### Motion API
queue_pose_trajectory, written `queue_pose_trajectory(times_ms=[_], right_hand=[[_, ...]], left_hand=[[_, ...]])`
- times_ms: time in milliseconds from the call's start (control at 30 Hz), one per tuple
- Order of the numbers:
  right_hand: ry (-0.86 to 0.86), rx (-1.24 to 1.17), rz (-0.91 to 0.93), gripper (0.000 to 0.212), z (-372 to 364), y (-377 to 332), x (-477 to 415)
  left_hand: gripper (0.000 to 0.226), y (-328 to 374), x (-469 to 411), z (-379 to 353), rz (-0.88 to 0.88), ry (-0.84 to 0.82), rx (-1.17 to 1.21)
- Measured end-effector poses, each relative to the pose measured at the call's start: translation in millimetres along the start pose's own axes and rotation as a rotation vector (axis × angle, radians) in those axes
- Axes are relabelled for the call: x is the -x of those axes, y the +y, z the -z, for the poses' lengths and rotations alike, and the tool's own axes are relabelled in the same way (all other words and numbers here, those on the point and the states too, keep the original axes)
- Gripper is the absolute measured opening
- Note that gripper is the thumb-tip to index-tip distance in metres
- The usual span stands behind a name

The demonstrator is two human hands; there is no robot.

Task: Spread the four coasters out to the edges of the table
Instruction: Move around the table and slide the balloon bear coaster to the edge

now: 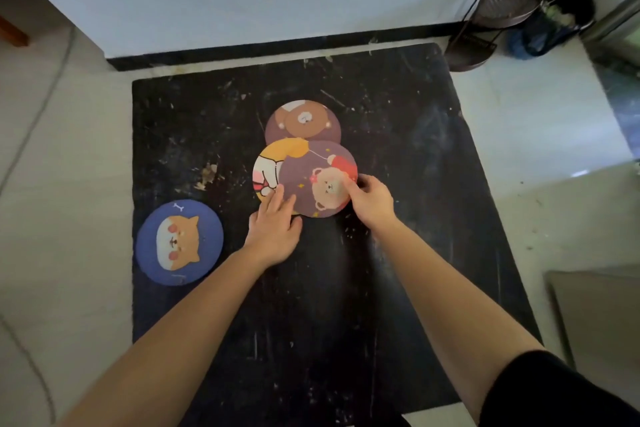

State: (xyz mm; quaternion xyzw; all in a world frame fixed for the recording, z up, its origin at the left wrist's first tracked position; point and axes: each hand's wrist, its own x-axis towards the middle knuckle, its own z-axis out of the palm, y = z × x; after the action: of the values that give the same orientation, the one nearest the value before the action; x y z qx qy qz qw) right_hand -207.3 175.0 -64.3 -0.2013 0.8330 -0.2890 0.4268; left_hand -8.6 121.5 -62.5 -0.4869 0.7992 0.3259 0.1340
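Observation:
Four round coasters lie on a scuffed black table [398, 253]. A blue coaster with a dog [179, 242] sits at the left edge. A mauve coaster with a brown bear [303, 121] lies mid-table, farther back. In front of it a yellow coaster [270, 166] is partly covered by a mauve coaster with a pink bear [317, 177]. My left hand [275, 225] rests flat, its fingertips on the lower edges of these two. My right hand [372, 199] pinches the pink-bear coaster's right edge.
The table stands on a pale tiled floor near a white wall. A dark metal corner rack [485, 24] and a bag of rubbish [550, 24] stand at the back right. A grey board [599, 319] lies on the floor at the right.

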Motion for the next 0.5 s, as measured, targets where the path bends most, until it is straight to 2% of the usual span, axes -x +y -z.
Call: queue_pose_trajectory(times_ms=[33, 67, 133, 200, 267, 367, 433, 500], right_hand=[[-0.003, 0.027, 0.038, 0.031, 2.6, -1.2, 2.9], [-0.007, 0.076, 0.1, 0.026, 5.2, -2.3, 6.8], [0.003, 0.147, 0.193, 0.026, 10.1, -3.5, 17.1], [-0.005, 0.087, 0.227, 0.02, 16.2, -5.3, 30.9], [-0.034, -0.021, 0.216, 0.02, 24.8, -5.0, 47.7], [-0.075, -0.135, 0.165, 0.021, 41.7, 2.4, 77.3], [-0.106, -0.213, 0.151, 0.019, 54.8, 8.6, 99.0], [-0.145, -0.279, 0.149, 0.016, 67.4, 16.5, 121.5]], left_hand=[[0.057, -0.6, 0.0, 0.8, -0.001, -0.006, 0.007], [0.056, -0.5, 0.7, 1.6, -0.002, -0.009, 0.017], [0.055, 1.5, 6.3, 3.0, -0.004, -0.007, 0.069], [0.054, 8.2, 16.7, 4.6, 0.013, 0.004, 0.199], [0.052, 21.7, 34.4, 6.4, 0.123, 0.038, 0.446], [0.062, 45.0, 67.2, 8.8, 0.378, 0.037, 0.974], [0.061, 56.1, 87.5, 5.6, 0.42, 0.03, 1.233], [0.05, 65.6, 108.3, 4.7, 0.395, 0.095, 1.353]])
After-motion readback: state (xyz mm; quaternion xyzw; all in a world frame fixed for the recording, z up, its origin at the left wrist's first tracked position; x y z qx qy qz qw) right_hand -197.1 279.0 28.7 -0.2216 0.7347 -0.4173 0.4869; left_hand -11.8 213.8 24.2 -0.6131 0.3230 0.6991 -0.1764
